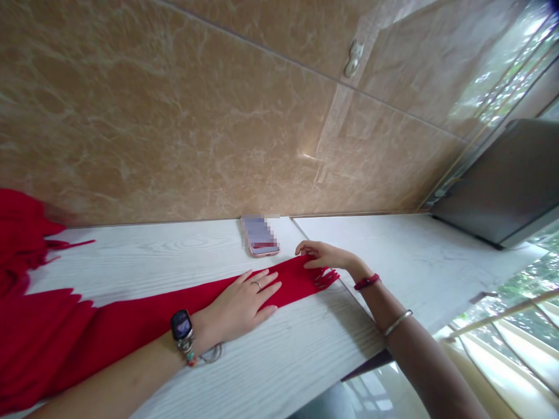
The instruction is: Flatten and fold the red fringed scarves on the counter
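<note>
A long red scarf (144, 317) with a fringed end lies in a narrow strip along the white tabletop. My left hand (244, 299) rests flat on it, fingers spread, with a ring on one finger and a watch (181, 326) at the wrist. Close to the fringe (327, 278), my right hand (325, 256) is over the scarf's far edge. Its fingers are loosely bent and the thumb stands apart over the cloth; no firm grip shows. Towards the left, the scarf widens into loose folds.
A phone (261, 235) lies behind the scarf near the brown marbled wall (196, 116). More bunched red cloth (20, 233) sits at the far left. On the right stand a dark grey box-like object (498, 180) and a railing (493, 314) beyond the white table (305, 355).
</note>
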`<state>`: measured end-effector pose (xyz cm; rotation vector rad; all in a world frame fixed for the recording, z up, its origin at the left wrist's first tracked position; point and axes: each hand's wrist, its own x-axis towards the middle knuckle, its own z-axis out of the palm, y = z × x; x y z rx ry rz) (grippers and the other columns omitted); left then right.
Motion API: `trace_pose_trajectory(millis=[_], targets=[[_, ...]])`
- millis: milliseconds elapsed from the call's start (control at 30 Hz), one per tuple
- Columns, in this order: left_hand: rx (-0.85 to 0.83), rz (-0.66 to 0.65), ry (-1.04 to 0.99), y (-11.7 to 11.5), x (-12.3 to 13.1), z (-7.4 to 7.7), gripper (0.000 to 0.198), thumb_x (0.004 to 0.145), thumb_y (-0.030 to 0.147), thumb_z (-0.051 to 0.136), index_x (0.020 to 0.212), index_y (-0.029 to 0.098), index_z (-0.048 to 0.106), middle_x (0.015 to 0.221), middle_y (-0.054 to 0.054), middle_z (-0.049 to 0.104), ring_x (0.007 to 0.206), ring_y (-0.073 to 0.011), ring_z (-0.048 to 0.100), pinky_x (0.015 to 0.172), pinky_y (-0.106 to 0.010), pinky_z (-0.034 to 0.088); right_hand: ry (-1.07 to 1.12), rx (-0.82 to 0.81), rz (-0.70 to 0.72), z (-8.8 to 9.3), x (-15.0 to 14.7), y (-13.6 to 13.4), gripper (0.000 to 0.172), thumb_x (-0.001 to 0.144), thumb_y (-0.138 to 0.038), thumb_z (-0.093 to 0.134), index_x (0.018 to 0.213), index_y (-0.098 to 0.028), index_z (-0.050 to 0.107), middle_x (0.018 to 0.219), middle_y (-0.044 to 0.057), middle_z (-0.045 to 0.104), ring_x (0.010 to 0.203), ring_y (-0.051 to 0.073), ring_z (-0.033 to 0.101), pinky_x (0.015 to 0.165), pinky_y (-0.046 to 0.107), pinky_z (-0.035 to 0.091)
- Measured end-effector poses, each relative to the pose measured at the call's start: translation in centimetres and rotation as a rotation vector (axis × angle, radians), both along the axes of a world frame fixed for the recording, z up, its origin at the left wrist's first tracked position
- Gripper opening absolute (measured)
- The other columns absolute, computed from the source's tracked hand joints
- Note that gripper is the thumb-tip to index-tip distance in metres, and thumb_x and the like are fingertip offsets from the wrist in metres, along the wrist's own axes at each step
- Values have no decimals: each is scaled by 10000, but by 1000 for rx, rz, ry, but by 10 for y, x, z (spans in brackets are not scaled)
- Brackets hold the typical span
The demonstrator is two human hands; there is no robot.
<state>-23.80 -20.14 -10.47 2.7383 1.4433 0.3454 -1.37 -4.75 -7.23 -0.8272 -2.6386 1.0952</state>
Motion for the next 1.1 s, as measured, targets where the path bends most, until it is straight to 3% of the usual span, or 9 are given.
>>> trace_pose_trajectory(millis=[200, 367, 467, 633, 767, 833, 967, 1033, 1100], targets=[[-18, -1, 22, 1, 0, 2, 449, 909, 436, 321, 1305, 234, 389, 1392, -44, 360, 1287, -196, 294, 1038, -370, 217, 0, -14, 17, 1, -2, -5, 288, 782, -301, 512, 998, -134, 605, 957, 57, 645, 848, 155, 574, 769, 276, 450], [-22, 2, 23, 1, 1, 4, 445, 909, 426, 329, 1304, 233, 393, 1387, -29, 370, 1284, -192, 299, 1037, -363, 224, 33, 182, -47, -7, -5, -3, 220, 777, -250, 512, 921, -153, 647, 903, 50, 673, 813, 157, 592, 766, 281, 451], [-34, 12, 25, 0, 2, 7, 441, 909, 418, 336, 1300, 226, 400, 1381, -34, 380, 1281, -192, 305, 1034, -366, 230, 71, 235, -127, -13, -3, 4, 193, 751, -204, 521, 886, -161, 652, 867, 30, 677, 786, 146, 600, 722, 250, 456], [-16, 13, 16, -1, 2, 7, 429, 905, 414, 351, 1285, 227, 420, 1375, -34, 390, 1276, -181, 313, 1034, -350, 230, -170, 428, -381, -19, 13, 20, 233, 682, -94, 487, 749, -194, 687, 670, -14, 658, 620, 118, 583, 602, 204, 444], [14, 6, -1, -1, 1, 4, 419, 905, 412, 351, 1275, 234, 431, 1365, -28, 406, 1268, -177, 323, 1027, -343, 233, -128, 602, -506, -11, 22, 20, 335, 638, -12, 413, 753, -168, 687, 811, 59, 641, 807, 172, 573, 755, 279, 439], [28, 4, -5, -1, 0, 4, 414, 904, 409, 354, 1270, 233, 438, 1362, -27, 411, 1266, -176, 325, 1025, -338, 233, -1, 667, -419, -5, 18, 12, 343, 648, -7, 407, 795, -165, 673, 908, 77, 617, 891, 179, 552, 811, 300, 428], [25, 5, 4, -1, 1, 4, 420, 903, 403, 359, 1277, 226, 429, 1365, -37, 406, 1260, -180, 336, 1020, -343, 234, -29, 562, 8, -2, 3, -6, 277, 680, -44, 451, 810, -175, 657, 856, 41, 630, 796, 134, 575, 744, 242, 451], [24, 6, 3, -1, 1, 4, 421, 903, 404, 357, 1280, 229, 426, 1365, -39, 405, 1259, -182, 339, 1018, -343, 233, -198, 574, 31, -5, 1, -8, 256, 682, -62, 477, 826, -177, 655, 845, 30, 645, 775, 124, 583, 725, 218, 446], [26, 4, 1, -1, 1, 3, 422, 903, 410, 353, 1280, 235, 424, 1366, -36, 404, 1263, -180, 332, 1017, -340, 232, -310, 638, -61, -8, 6, -4, 241, 686, -80, 490, 834, -174, 655, 847, 39, 655, 778, 133, 589, 713, 215, 440]])
